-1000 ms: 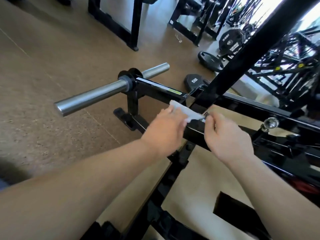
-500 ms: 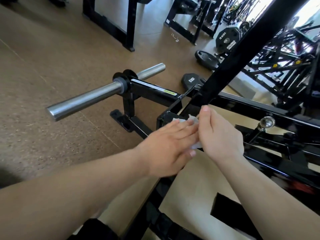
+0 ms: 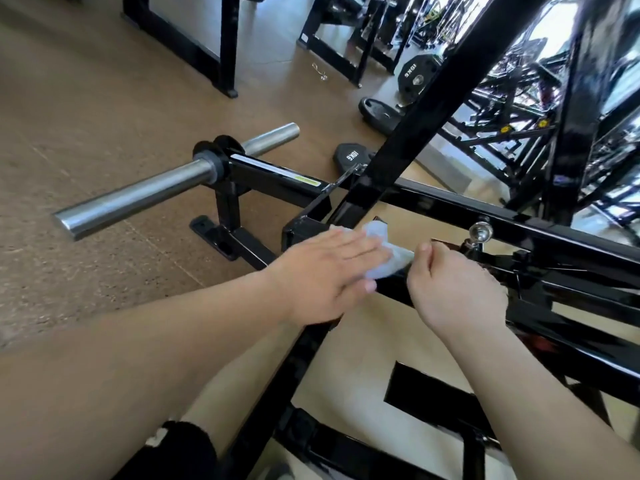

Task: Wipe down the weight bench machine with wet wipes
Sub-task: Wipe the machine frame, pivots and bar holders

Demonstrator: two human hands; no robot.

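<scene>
White and crumpled, the wet wipe (image 3: 384, 252) lies on a black frame tube (image 3: 391, 289) of the weight bench machine (image 3: 519, 230), right at the foot of the slanted post (image 3: 433, 109), on your side of where that post meets the frame.

Your left hand (image 3: 322, 271) lies flat over the wipe's left part, just below and left of the post's foot. Its fingers are straight and close together, pressing the wipe onto the tube rather than curling round it. A bunched fold of wipe sticks up past the fingertips, almost touching the post.

Your right hand (image 3: 457, 289) sits to the right of the post's foot, near the left hand but not touching it. Its fingers are curled in and the thumb stands up, and the wipe's right end runs into the pinch between thumb and forefinger. How much of the wipe sits inside that curl, you cannot tell from here.

Left of the post, a chrome sleeve (image 3: 138, 199) juts out over the brown floor (image 3: 86, 116). A chrome knob (image 3: 480, 232) sits on the rail right of the post, just beyond your right thumb. Behind the post's foot a 10KG plate (image 3: 351, 155) rests on the floor.
</scene>
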